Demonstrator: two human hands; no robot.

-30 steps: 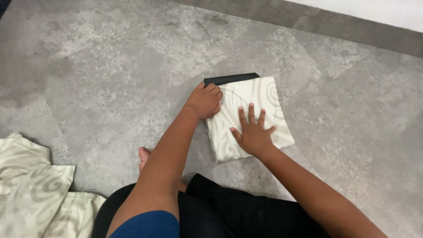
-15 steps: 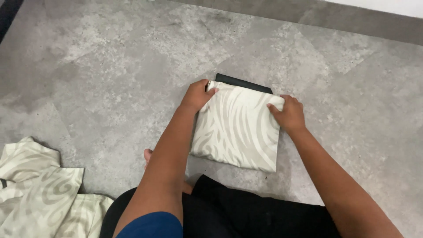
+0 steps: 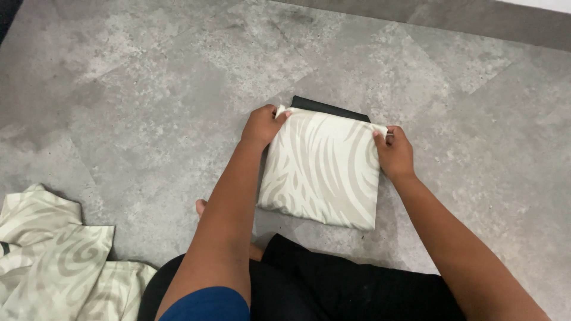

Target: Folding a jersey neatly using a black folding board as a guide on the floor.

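Observation:
A folded cream cloth with a pale grey swirl pattern (image 3: 324,169) lies on the grey floor (image 3: 148,101) in front of me. A dark folded item (image 3: 330,107) peeks out from under its far edge. My left hand (image 3: 262,125) pinches the cloth's far left corner. My right hand (image 3: 392,151) pinches the far right corner. Both corners are slightly lifted off the pile.
More cloth of the same cream and grey pattern (image 3: 56,261) lies crumpled at the lower left. My legs in dark trousers (image 3: 333,285) and a bare foot (image 3: 202,208) sit just below the folded cloth. A darker floor strip (image 3: 476,18) runs along the top right.
My hands went from pressing flat on a smaller fold to gripping the far corners. The cloth now shows a larger, squarer face, spread toward me.

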